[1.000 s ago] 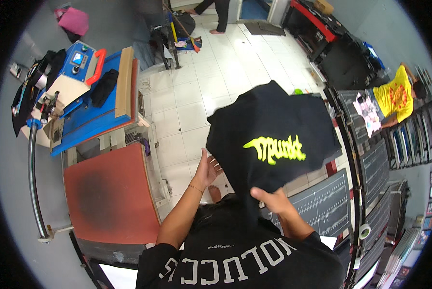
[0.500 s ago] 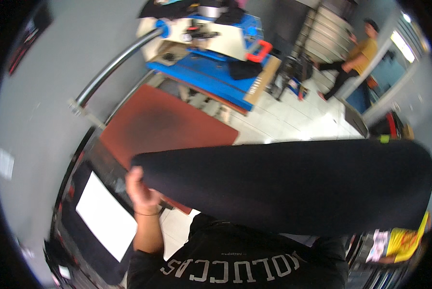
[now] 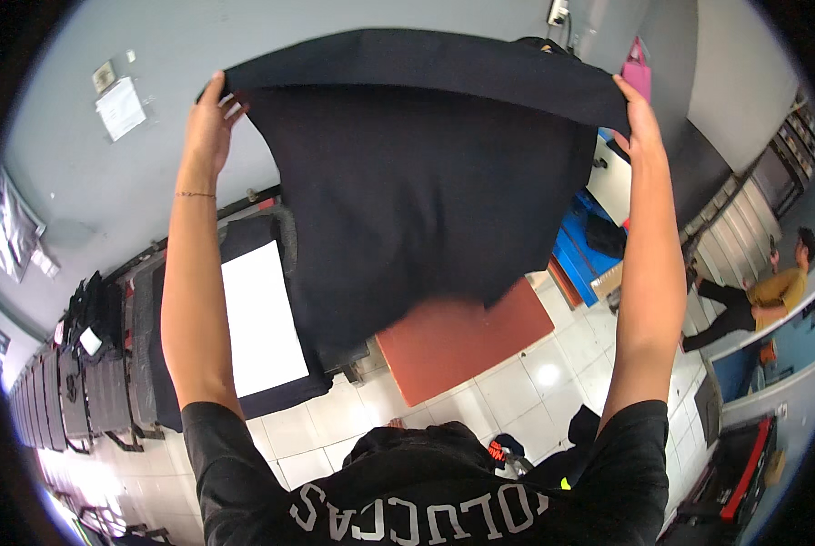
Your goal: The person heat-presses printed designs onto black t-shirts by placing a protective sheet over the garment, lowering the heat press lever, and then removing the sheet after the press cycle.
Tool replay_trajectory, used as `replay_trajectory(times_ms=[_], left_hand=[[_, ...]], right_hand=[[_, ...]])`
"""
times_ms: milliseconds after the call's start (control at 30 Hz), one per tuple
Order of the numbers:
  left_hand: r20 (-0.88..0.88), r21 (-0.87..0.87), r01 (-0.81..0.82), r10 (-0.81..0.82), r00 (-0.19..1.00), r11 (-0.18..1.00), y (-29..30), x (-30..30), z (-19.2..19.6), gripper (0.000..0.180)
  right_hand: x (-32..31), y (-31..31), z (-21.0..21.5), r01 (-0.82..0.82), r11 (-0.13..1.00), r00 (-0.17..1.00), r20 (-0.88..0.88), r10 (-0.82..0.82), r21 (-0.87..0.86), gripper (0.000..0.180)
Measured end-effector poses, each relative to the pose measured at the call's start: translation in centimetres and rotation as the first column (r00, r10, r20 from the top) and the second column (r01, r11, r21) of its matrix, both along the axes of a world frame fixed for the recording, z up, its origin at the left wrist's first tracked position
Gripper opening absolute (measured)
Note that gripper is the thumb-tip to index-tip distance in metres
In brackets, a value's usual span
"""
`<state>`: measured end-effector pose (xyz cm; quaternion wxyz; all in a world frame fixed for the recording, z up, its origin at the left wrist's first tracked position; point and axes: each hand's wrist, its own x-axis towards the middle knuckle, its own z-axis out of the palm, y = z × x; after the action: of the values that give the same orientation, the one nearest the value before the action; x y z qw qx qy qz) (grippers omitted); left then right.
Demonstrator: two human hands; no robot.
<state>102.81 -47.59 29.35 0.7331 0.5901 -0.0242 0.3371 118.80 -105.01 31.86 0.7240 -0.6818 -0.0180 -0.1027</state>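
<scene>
A wide piece of black fabric hangs spread between my raised hands, with a folded-over band along its upper edge. My left hand pinches its upper left corner, the thumb on top. At the upper right corner my right hand grips the same edge. The fabric's lower edge hangs over a reddish-brown flat pad, covering part of it. Left of the fabric, a white sheet lies on a black cloth over a dark board.
A row of dark boards runs along the left wall. Behind my right arm stands a blue-topped table. A person in a yellow shirt is at the far right. A dark rack with a red strip stands at lower right.
The black fabric has risen from in front of my chest and now hangs open between both hands. My right hand has come into sight. The view has turned leftward.
</scene>
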Motion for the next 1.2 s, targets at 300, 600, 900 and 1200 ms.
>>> replay_trajectory(times_ms=[300, 600, 900, 1200], left_hand=[[-0.072, 0.319, -0.557, 0.605, 0.793, 0.767, -6.1, -20.8, -10.4, 0.044], [-0.623, -0.382, -0.294, -0.009, 0.783, 0.876, -18.4, -27.4, -33.6, 0.048], [-0.68, -0.519, -0.374, -0.105, 0.726, 0.769, -21.5, -31.1, -41.7, 0.04], [-0.715, -0.518, -0.438, -0.09, 0.693, 0.735, -24.2, -32.6, -42.1, 0.043]], right_hand=[[-9.3, -3.2, -8.6, -0.12, 0.991, 0.991, -0.05, 0.123, 0.056, 0.044], [-5.5, -7.5, -38.8, -0.172, 0.532, 0.985, -0.148, 0.087, -0.829, 0.047], [-10.2, -7.2, -43.8, -0.11, 0.508, 0.993, -0.118, 0.015, -0.854, 0.042], [-12.3, -10.3, -46.0, -0.103, 0.683, 0.989, -0.149, -0.008, -0.723, 0.036]])
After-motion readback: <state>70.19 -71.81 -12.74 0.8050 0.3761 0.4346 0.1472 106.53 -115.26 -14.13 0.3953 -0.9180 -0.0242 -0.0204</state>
